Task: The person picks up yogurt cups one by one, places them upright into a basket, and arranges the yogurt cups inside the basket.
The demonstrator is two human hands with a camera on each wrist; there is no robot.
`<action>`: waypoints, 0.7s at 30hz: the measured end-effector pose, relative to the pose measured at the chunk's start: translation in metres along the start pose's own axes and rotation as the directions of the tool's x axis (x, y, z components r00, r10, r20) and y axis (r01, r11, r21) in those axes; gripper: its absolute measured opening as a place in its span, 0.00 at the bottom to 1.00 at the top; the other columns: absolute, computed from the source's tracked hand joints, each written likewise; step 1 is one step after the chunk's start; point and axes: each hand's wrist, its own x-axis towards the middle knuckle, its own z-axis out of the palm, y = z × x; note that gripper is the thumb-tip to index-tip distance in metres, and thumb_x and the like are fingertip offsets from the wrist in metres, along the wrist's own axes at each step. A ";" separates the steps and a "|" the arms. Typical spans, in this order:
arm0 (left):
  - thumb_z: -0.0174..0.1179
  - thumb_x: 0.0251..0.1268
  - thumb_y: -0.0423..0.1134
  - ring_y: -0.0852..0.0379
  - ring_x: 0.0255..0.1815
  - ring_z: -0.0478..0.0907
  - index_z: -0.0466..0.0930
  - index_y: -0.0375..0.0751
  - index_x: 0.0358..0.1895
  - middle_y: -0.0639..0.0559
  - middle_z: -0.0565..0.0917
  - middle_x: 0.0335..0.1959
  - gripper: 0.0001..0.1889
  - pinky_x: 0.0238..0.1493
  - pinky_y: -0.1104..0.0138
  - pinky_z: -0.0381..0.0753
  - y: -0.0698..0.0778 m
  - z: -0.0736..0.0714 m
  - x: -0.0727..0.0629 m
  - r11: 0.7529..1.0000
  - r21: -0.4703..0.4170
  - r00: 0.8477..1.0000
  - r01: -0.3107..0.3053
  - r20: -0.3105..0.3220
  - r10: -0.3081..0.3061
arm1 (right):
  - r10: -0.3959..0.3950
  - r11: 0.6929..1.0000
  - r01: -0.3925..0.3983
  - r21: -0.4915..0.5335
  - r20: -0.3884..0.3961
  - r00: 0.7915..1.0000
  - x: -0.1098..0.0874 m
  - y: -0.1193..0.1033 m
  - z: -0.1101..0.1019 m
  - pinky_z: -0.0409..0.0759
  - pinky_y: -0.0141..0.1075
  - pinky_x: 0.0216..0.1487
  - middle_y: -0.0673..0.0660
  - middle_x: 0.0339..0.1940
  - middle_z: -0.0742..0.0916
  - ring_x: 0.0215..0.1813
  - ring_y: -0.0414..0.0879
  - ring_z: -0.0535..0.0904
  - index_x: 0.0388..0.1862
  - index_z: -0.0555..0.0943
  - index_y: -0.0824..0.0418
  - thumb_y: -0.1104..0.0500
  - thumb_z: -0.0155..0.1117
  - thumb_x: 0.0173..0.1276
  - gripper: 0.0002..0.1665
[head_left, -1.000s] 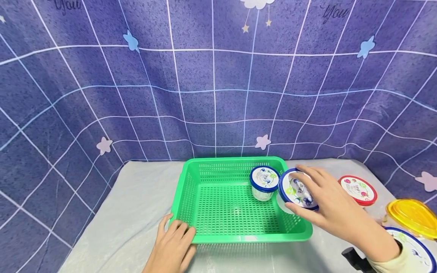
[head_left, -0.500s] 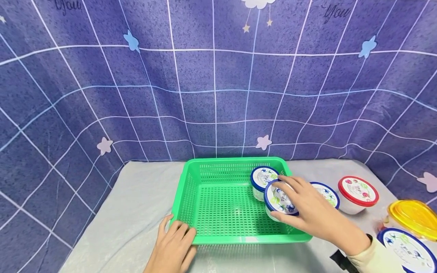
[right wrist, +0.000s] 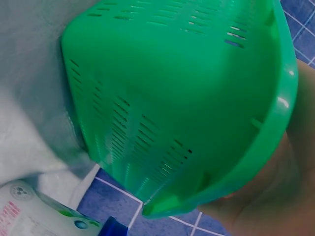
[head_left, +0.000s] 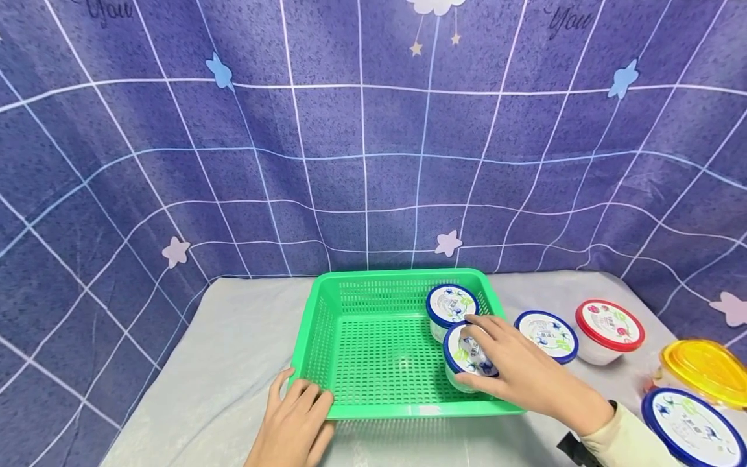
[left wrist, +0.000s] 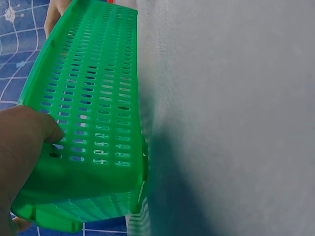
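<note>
My right hand (head_left: 519, 366) holds a clear round plastic tub (head_left: 461, 355) with a blue-rimmed, blueberry-printed lid, fingers and thumb spread across opposite sides of the lid. This tub is inside the green perforated basket (head_left: 403, 410), at its right side. Just behind it in the basket stands a matching blue-lidded tub (head_left: 451, 302), partly overlapped. At the near left corner, my left hand (head_left: 296, 418) grips the basket rim, fingers over the edge. In the left wrist view the thumb (left wrist: 29, 128) presses the basket's outer wall. The right wrist view hides the held tub behind the basket wall.
Right of the basket, on the grey cloth, stand a blue-lidded tub (head_left: 546, 336), a red-lidded tub (head_left: 609, 324), a yellow-lidded container (head_left: 706, 371) and another blue-lidded tub (head_left: 694, 427). A blue gridded curtain (head_left: 373, 143) hangs behind.
My right hand has carried the blue-lidded tub left and toward me, from over the basket's right rim down into the basket. The left hand stays on the rim.
</note>
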 end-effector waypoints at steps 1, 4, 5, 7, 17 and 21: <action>0.32 0.76 0.44 0.56 0.35 0.67 0.69 0.53 0.31 0.59 0.69 0.27 0.16 0.61 0.42 0.61 0.000 0.000 0.000 1.000 0.000 1.000 0.001 0.001 -0.001 | -0.002 1.000 0.002 0.004 0.002 1.000 0.000 0.000 0.001 0.76 0.53 0.62 0.60 0.61 0.80 0.64 0.56 0.74 0.57 0.78 0.59 0.35 0.70 0.59 0.37; 0.34 0.74 0.43 0.56 0.35 0.66 0.69 0.53 0.30 0.59 0.68 0.27 0.14 0.61 0.42 0.61 0.000 0.000 0.000 1.000 0.003 1.000 -0.002 0.002 0.002 | -0.002 1.000 0.002 0.019 0.005 1.000 -0.001 0.000 0.004 0.77 0.52 0.61 0.58 0.61 0.80 0.65 0.53 0.74 0.56 0.78 0.57 0.36 0.71 0.59 0.35; 0.35 0.73 0.42 0.56 0.35 0.66 0.69 0.53 0.31 0.59 0.68 0.27 0.13 0.61 0.41 0.61 -0.001 0.000 0.000 1.000 0.003 1.000 -0.003 0.002 0.003 | -0.001 1.000 0.001 0.022 0.007 1.000 -0.001 0.000 0.005 0.77 0.51 0.60 0.58 0.61 0.80 0.65 0.53 0.74 0.56 0.78 0.57 0.37 0.71 0.59 0.34; 0.38 0.71 0.41 0.56 0.35 0.66 0.69 0.52 0.31 0.59 0.69 0.27 0.11 0.61 0.41 0.61 -0.001 0.000 0.000 1.000 0.005 1.000 -0.005 0.003 0.005 | 0.004 1.000 -0.005 0.025 0.008 1.000 -0.001 0.001 0.006 0.77 0.51 0.61 0.57 0.62 0.80 0.65 0.52 0.74 0.56 0.78 0.57 0.36 0.71 0.59 0.34; 0.43 0.67 0.40 0.56 0.35 0.66 0.70 0.52 0.31 0.59 0.68 0.27 0.08 0.60 0.41 0.61 -0.001 0.000 0.000 1.000 0.008 1.000 -0.001 0.017 0.001 | 0.002 1.000 -0.003 0.013 0.022 1.000 -0.001 0.003 0.011 0.78 0.47 0.58 0.56 0.57 0.81 0.59 0.48 0.75 0.48 0.77 0.55 0.31 0.67 0.60 0.33; 0.31 0.75 0.44 0.57 0.35 0.66 0.69 0.52 0.30 0.59 0.68 0.26 0.17 0.60 0.42 0.62 -0.001 0.000 0.001 1.000 0.021 1.000 -0.003 0.010 0.003 | -0.002 0.999 0.001 0.033 0.018 1.000 -0.001 0.002 0.012 0.78 0.44 0.56 0.55 0.56 0.80 0.57 0.44 0.74 0.38 0.71 0.49 0.31 0.68 0.58 0.28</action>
